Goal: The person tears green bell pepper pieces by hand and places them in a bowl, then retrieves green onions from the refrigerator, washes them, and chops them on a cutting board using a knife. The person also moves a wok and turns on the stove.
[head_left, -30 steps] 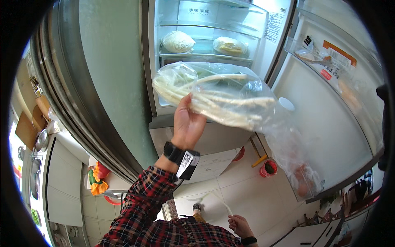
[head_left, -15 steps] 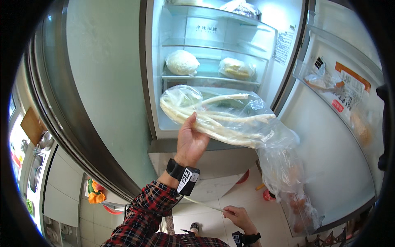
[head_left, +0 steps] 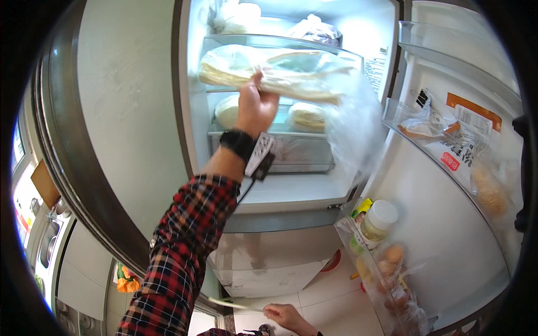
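Straight ahead, my left hand (head_left: pixel 258 111) is closed on a clear plastic bag (head_left: pixel 305 89) of long, pale scallion stalks. It is raised inside the open fridge, in front of the middle shelves, and the bag's loose end (head_left: pixel 358 134) hangs down on the right, blurred by motion. Low down, my right hand (head_left: pixel 287 317) pinches one thin, pale scallion stalk (head_left: pixel 232 304) that points out to the left. Behind the raised bag, a round white bagged item (head_left: pixel 227 113) and a bagged yellowish item (head_left: pixel 308 117) sit on a shelf, partly covered.
White bags (head_left: pixel 241 19) and a dark-tinted bag (head_left: pixel 318 31) lie on the upper shelf (head_left: pixel 280 40). To the right, the open fridge door (head_left: pixel 448 224) carries packets (head_left: pixel 473 126), a white-lidded jar (head_left: pixel 381 217) and eggs (head_left: pixel 392 262). A closed fridge door (head_left: pixel 129 89) stands at the left.
My left hand has lifted the scallion bag up and farther into the fridge, uncovering the jar and eggs in the door. My right hand has shifted down and left with its stalk.
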### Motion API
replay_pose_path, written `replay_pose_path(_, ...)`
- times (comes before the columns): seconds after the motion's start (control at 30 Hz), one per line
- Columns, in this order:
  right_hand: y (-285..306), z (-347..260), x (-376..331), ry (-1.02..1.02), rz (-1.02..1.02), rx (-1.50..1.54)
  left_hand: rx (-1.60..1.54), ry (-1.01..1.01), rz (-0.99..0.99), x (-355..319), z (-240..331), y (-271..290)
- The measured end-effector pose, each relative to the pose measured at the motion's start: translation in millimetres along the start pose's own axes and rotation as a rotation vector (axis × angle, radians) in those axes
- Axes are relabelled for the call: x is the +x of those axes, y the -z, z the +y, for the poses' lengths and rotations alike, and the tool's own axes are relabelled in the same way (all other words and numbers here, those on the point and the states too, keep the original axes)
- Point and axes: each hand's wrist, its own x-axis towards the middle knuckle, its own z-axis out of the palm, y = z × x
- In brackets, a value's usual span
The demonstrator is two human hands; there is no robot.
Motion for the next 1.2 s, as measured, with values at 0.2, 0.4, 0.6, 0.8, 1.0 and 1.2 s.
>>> replay_pose_path(0.2,-2,6,-16,0.224,0.103,0.034,0.522,-0.096,0.458,101,-16,27)
replay_pose_path(0.4,18,0,-27,0.094,0.180,0.176,0.939,0.292,0.325,105,16,23)
replay_pose_path(0.6,24,4,-29,0.106,0.221,0.149,1.632,0.457,0.297,92,45,6)
replay_pose_path(0.8,26,10,-22,0.122,0.207,0.146,1.381,0.550,0.081,73,30,2)
replay_pose_path(1.0,19,18,-23,0.033,0.231,0.159,2.269,-0.229,-0.680,66,-19,18)
replay_pose_path(1.2,7,25,-31,-0.070,0.137,0.178,2.442,-0.351,-0.621,61,-39,23)
